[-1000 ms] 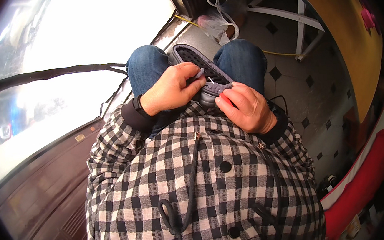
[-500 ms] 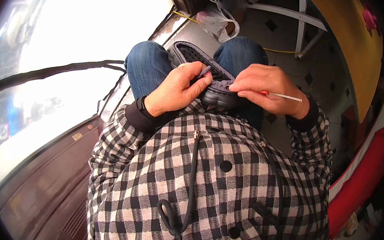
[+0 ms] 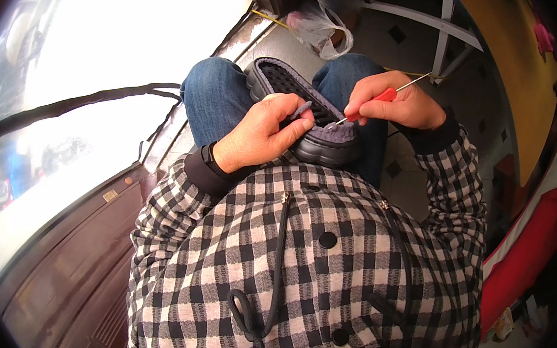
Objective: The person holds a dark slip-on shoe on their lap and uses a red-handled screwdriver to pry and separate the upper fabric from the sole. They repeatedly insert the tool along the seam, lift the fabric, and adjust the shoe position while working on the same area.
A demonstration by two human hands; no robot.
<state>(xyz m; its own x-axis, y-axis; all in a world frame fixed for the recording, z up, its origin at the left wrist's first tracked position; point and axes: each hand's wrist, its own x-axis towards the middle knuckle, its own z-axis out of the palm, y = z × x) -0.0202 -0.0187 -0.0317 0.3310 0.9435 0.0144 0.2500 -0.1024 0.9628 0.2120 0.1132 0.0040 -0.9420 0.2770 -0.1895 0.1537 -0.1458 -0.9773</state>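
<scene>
A thick black shoe sole [image 3: 329, 151] rests between my knees, its inner surface dotted with holes. Fuzzy grey yarn [image 3: 334, 132] runs along its rim. My left hand [image 3: 261, 132] lies over the near left side of the sole, with a loose end of the grey yarn pinched between thumb and forefinger. On the other side, my right hand [image 3: 399, 102] grips a red-handled awl [image 3: 385, 95]. One thin metal end of the awl reaches down to the near rim, while a longer metal shaft sticks out behind, up to the right. Where exactly the tip enters is too small to tell.
My jeans-clad knees [image 3: 216, 100] flank the sole. A clear plastic bag [image 3: 327, 34] sits on the floor ahead. To the right stands a yellowish table [image 3: 499, 42] with white legs, and a red bag [image 3: 528, 258] lies lower down. A bright glass door fills the left.
My right hand has turned the awl round, bringing a metal end to the rim where its fingers were on the yarn. My left hand keeps its pinch.
</scene>
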